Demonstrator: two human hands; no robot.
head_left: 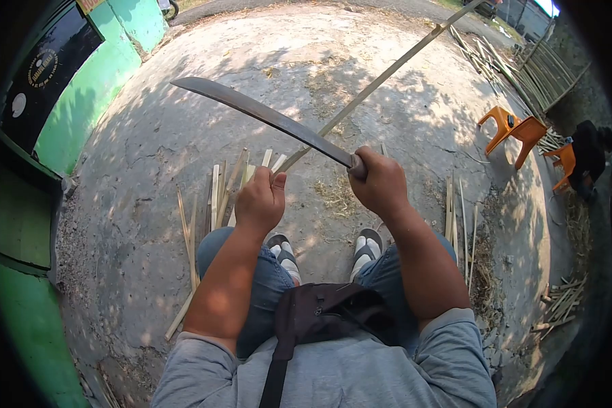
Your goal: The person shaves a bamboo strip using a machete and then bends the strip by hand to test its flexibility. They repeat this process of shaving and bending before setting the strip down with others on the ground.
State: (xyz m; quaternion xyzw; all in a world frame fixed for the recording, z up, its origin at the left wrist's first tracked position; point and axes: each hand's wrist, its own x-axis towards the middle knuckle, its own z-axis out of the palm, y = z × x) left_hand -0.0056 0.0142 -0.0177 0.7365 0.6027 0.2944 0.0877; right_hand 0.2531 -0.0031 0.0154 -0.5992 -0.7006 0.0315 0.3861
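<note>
My left hand [261,198] is closed round the near end of a long, thin strip of wood or bamboo [377,83], which slants up and away to the top right. In my right hand [379,178] is the handle of a machete [265,117]; its long curved blade points to the upper left. Blade and strip cross in front of my hands, and whether they touch I cannot tell. Several cut strips [219,194] lie on the ground beyond and beside my left hand.
More strips [450,211] lie beside my right knee. Orange plastic chairs [513,132] stand at the right, one with a black item [589,156] on it. Poles [500,64] and a rack [551,78] are at the upper right. A green wall [81,122] runs along the left.
</note>
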